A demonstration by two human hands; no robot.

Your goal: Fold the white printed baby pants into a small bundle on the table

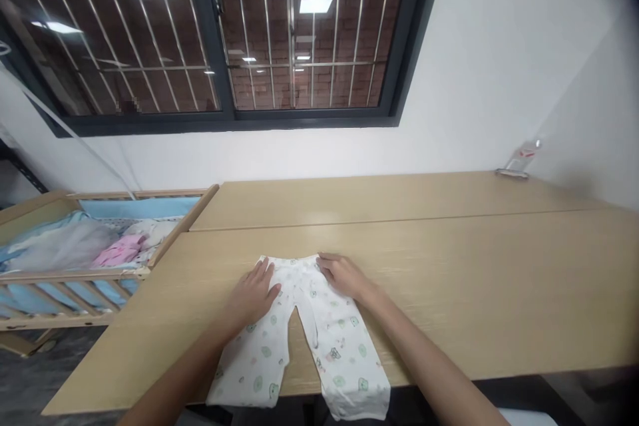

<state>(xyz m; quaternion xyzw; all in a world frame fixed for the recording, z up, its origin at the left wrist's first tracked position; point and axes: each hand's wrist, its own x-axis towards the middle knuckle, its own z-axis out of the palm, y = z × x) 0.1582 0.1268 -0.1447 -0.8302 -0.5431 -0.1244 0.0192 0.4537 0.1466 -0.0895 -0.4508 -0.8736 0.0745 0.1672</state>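
White printed trousers (344,339), bottle (518,162), red label (526,154) illegible

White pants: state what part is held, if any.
Cannot tell: left grip and right grip rest on the pants at opposite waistband ends; no clear pinch shows.

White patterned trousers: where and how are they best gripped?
Probably by the leg hems, pinched from the near side: the trousers lie flat, but these hems extend past the near edge of the table, leaving room underneath. The waistband lies farther back, the left hand and right hand at its ends.
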